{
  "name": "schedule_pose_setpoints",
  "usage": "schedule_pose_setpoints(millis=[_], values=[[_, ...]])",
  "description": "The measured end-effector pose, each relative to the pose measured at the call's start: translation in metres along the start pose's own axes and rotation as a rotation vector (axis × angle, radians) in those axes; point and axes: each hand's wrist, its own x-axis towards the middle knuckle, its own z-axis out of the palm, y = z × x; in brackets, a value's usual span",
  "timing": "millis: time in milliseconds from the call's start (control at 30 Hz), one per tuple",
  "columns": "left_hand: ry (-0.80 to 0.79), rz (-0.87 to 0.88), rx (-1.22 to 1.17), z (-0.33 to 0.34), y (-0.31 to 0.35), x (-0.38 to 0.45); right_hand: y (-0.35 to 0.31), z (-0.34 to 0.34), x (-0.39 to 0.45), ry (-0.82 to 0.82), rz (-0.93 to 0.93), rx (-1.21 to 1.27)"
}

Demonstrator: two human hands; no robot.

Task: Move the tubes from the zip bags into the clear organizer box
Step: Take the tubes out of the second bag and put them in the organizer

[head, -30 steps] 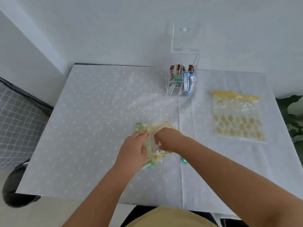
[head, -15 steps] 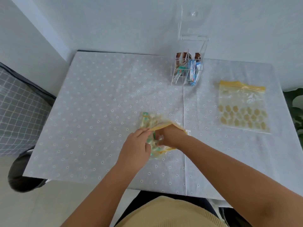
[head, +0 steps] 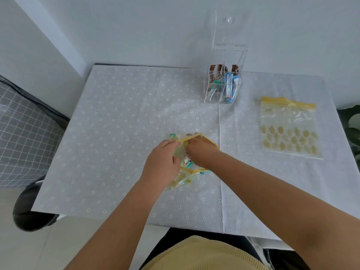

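Observation:
A zip bag [head: 182, 177] with a yellow seal lies at the table's middle, holding several small white and teal tubes [head: 188, 162]. My left hand [head: 162, 162] pinches the bag's yellow mouth and holds it open. My right hand [head: 200, 152] is inside the bag, its fingers closed around the tubes. The clear organizer box [head: 223, 85] stands at the back of the table with its lid up; several brown, teal and blue tubes stand in its compartments. A second zip bag [head: 288, 127] lies flat at the right, with nothing showing inside it.
A white dotted tablecloth [head: 116, 133] covers the table, which stands against a white wall. A grey checked seat [head: 21, 133] and a dark stool [head: 33, 213] are at the left. Green plant leaves [head: 352, 131] reach in at the right edge.
My right hand has pushed deeper into the bag and my left hand has shifted its hold on the bag's mouth. The camera has tilted, so the table looks lower in the view.

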Motion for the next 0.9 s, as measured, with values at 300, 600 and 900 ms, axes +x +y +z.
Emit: schedule_pose_setpoints(millis=[300,600,900], values=[[-0.026,0.008,-0.003,0.005,0.0,0.002,0.0,-0.034,-0.021,-0.063,-0.011,0.056],[-0.041,-0.031,-0.032,0.002,0.002,0.017,0.086,-0.164,-0.062,0.541,0.317,0.459],[-0.026,0.017,-0.043,0.002,0.008,0.018,0.151,-0.151,0.049,0.425,0.443,0.188]])
